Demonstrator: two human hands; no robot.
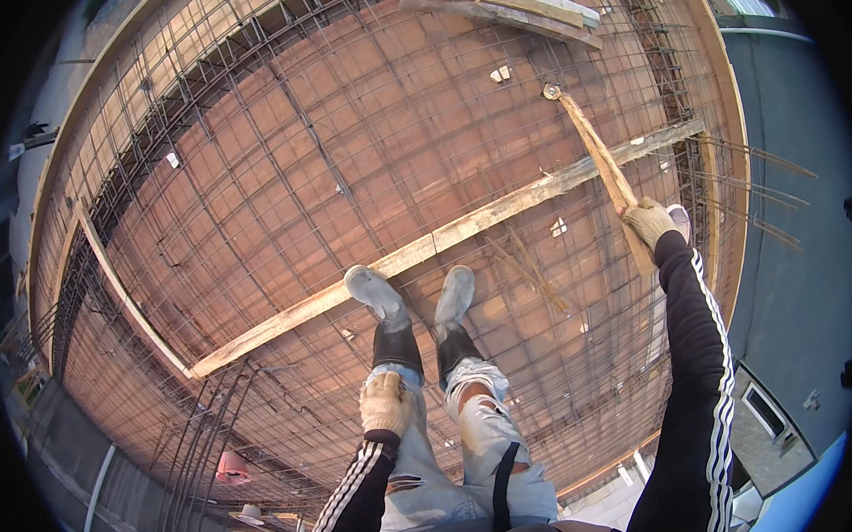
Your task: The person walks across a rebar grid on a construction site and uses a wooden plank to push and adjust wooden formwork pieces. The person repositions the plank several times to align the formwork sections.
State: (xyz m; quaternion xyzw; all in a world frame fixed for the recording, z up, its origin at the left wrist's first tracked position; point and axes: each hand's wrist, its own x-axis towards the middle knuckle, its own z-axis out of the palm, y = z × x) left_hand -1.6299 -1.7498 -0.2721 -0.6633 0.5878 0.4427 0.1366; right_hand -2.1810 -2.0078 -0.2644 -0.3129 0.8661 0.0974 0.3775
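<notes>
Left hand: as the body bends forward, this hand (386,402) lies on the left leg, on the near side of the long plank (495,213); its palm is hidden, so whether it is spread or curled cannot be told.
Boots: the left boot (377,292) overlaps the plank's near edge in this view; the right boot (455,294) stands just short of the plank.
Right hand: closed around the shaft of the wooden-handled tool (597,150), near its butt, on the near side of the plank's right part; this hand (648,223) holds it alone.
Handling: guiding so long a tool one-handed would probably go best with a firm wrist, the left hand braced, both feet settled, and the far end lowered without snagging the mesh (288,155) beneath the plank.
Long axis: slanting across the plank, from the butt on its near side, away and leftward to its far side; contact with the plank cannot be judged.
Pointing end: the small, round, metallic-looking end aims away from the person, beyond the plank; its exact form is too small to tell.
Far ground: a pale block (501,74) near that end, then loose boards (537,9), all beyond the plank.
</notes>
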